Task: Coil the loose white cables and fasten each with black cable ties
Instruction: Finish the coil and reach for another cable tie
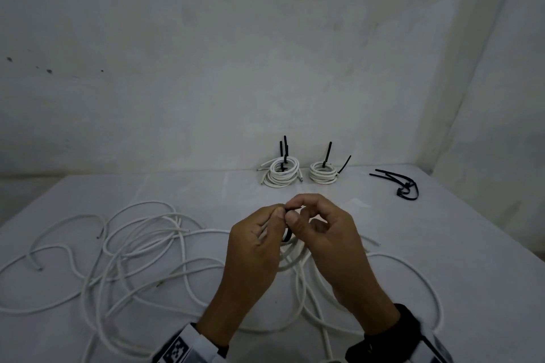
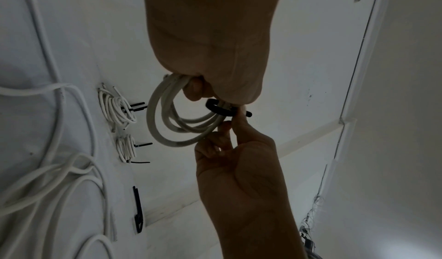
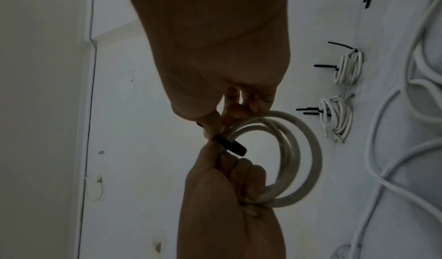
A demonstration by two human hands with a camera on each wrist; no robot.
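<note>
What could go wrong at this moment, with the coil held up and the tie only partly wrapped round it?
The black tie looks unfastened, so it could slip from the right hand before locking. The left hand grips the coil at one spot only; loops may spring apart or snag the loose cables below.

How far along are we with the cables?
Done: two tied coils sit at the back of the table, black tie tails sticking up. In hand: the left hand holds a third coil while the right hand works a black tie around it; not yet cinched, it seems. Left: the loose cables and spare ties.
</note>
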